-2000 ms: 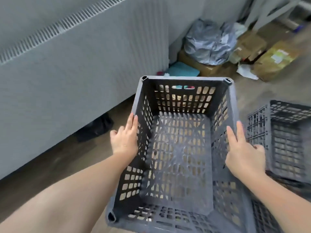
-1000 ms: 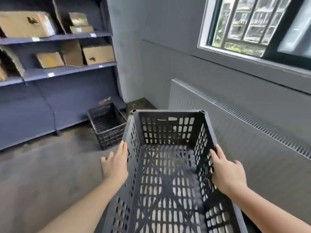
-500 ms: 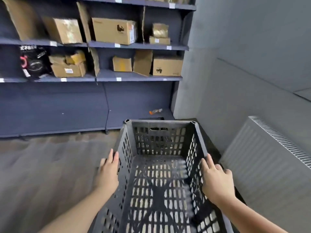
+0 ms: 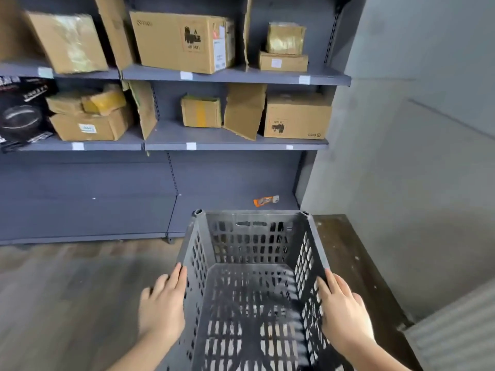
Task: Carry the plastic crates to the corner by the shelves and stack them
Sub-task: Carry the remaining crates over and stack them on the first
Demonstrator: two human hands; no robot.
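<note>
I carry a dark grey slotted plastic crate [image 4: 251,290] in front of me, held off the floor with its open top facing up and nothing in it. My left hand [image 4: 163,306] presses flat against its left wall, fingers straight. On the right wall, my right hand [image 4: 344,309] presses the same way. The crate's far rim sits just before the bottom of the grey shelves [image 4: 233,141], near the corner with the wall. No other crate shows in this view.
Cardboard boxes [image 4: 296,116] fill the two upper shelves. An orange packet [image 4: 265,200] lies on the lowest shelf. The grey wall [image 4: 415,183] closes the right side, with a radiator [image 4: 455,330] at lower right and a dark floor patch [image 4: 345,250] in the corner.
I have turned from the radiator and window towards the shelves and come closer to the corner. The black crate seen on the floor earlier is out of sight. Both hands keep their hold.
</note>
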